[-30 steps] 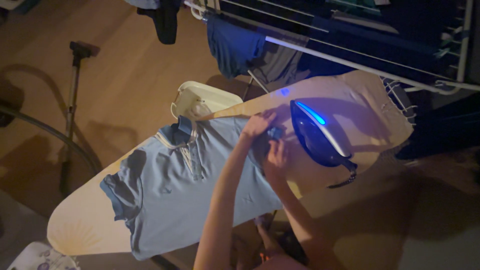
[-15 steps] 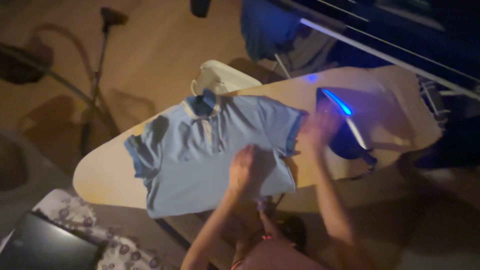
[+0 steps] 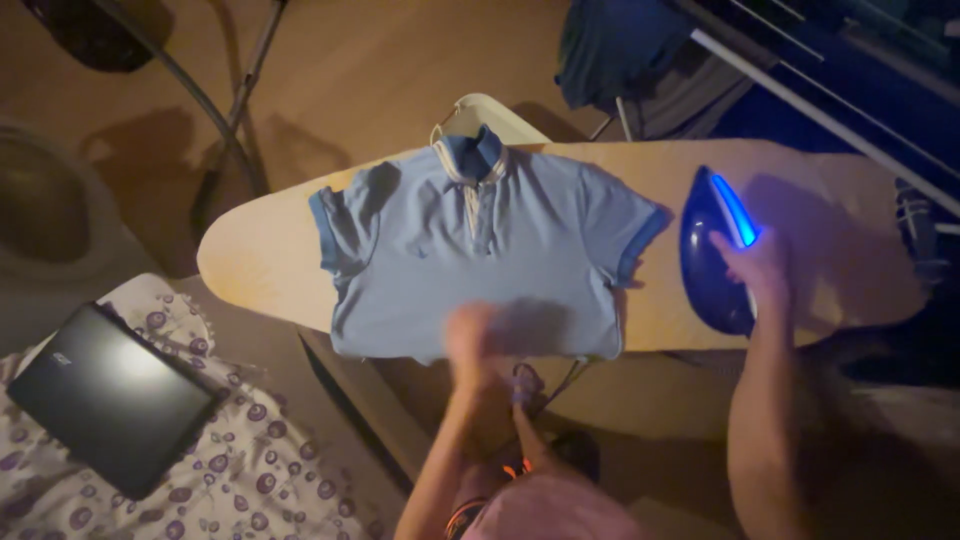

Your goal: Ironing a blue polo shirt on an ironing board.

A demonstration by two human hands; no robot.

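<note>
While the right hand [image 3: 758, 268] curls its fingers over the dark blue iron [image 3: 712, 255], the blurred left hand [image 3: 470, 335] rests on the light blue polo shirt [image 3: 480, 260]; its finger spread is unclear.

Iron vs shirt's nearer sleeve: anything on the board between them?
Nothing. In the head view only bare board cover separates the iron, gripped by the right hand, from the polo shirt sleeve.

A closed black laptop [image 3: 112, 398] is laid near left on a spotted cloth [image 3: 250, 460]; dark clothes [image 3: 612, 45] are hung far right (on a drying rack [image 3: 800, 95]); a white basket [image 3: 490, 118] is seen beyond.
</note>
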